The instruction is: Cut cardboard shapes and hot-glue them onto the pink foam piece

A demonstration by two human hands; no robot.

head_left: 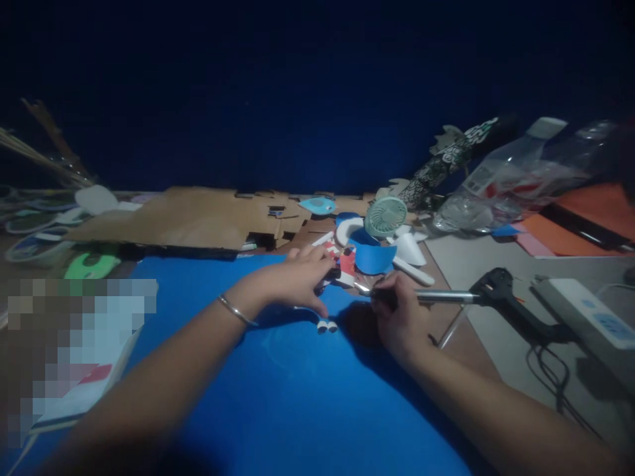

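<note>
Blue sheet [278,396] covers dim cluttered table [464,347]; right hand [403,318] grips dark tool [383,295].

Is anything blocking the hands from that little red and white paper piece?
Nothing visible does. The left hand rests on the red and white piece, and the thin tool in the right hand points at its edge. The blue cup sits just behind.
</note>
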